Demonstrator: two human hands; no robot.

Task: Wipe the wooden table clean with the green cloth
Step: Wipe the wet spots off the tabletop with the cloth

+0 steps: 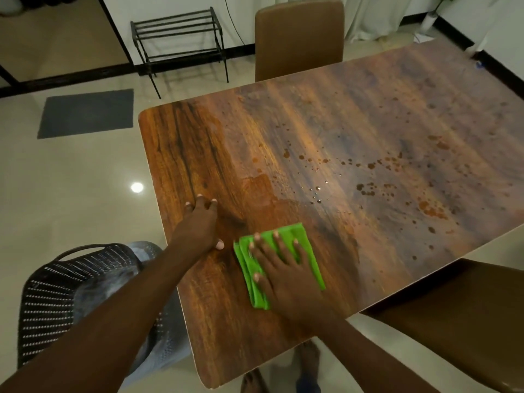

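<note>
R hand point(286, 275) flat, fingers spread, pressing on folded green cloth point(307, 251) near counter's point(354, 114) near edge, twd its left end; L hand point(202, 219) open, palm down on bare wood just left of cloth; droplets & brown spots point(371, 165) across counter's middle & right; wood by left end looks clean.

The wooden table point(326, 114) fills the middle and right of the frame. My left hand point(200, 222) lies flat near its lower-left edge, my right hand point(286, 275) presses the folded green cloth point(307, 251) just beside it, and water droplets point(397, 177) speckle the right side.
</note>
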